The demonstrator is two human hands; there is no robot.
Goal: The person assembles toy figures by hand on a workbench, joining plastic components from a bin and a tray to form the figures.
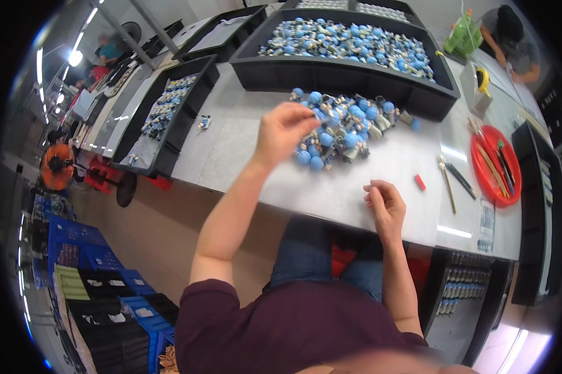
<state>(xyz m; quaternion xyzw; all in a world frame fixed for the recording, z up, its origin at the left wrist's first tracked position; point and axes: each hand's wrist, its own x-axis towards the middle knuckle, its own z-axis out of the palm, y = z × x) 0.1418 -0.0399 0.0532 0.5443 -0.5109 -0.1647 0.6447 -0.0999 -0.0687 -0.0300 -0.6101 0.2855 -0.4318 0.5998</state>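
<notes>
A loose heap of small figurines (349,134) with round light-blue heads and pale bodies lies on the white table before me. At the heap's left edge my left hand (284,131) is closed in a pinch. A blue figurine (320,116) shows at its fingertips, partly lost among the others. My right hand (387,209) hovers by the table's front edge, in front of the heap. Its fingers are loosely curled and apart, and no object shows in them. To its right lies a short red piece (420,182).
Behind the heap stands a large black bin (343,76) full of figurines. A black tray (147,159) with rows of them is at left, near one lone figurine (204,121). Brush-like tools (449,187) lie beside a red basket (516,193) at right. Another person (511,47) sits far right.
</notes>
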